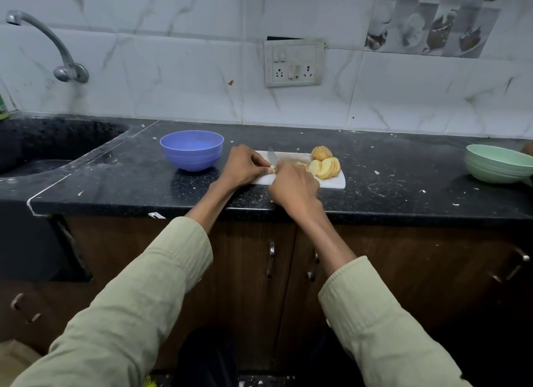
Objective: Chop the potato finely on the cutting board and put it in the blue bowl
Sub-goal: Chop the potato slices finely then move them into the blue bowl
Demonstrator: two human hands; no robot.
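**Knife on the potato at the board's left end**

A white cutting board [337,181] lies on the black stone counter [403,178], close to the counter's near edge but not over it. Both hands meet over the board's left half. The left hand [245,167] curls its fingers round a small pale piece of potato [271,169], pinning it to the board. The right hand [292,186] is closed round the handle of a knife [271,155]; the handle itself is hidden under the hand, and the blade points away towards the wall, its edge touching the held piece.

On the board's right half a fan of potato slices [326,167] leans together, and an uncut potato chunk [320,152] sits just behind them at the far edge. A few small cut bits lie between the slices and the right hand.

The blue bowl [191,150] stands on the counter just left of the board, apart from it, with a narrow strip of bare counter between. Whether anything is in it cannot be told.

Left of the bowl the counter steps down into a dark sink [43,147] with a tap [43,44] above it. Far right, well apart from the board, a stack of green bowls [496,164] sits at the frame's edge; a long stretch of counter lies open between it and the board. Behind the board a band of counter runs to the tiled wall [173,69].
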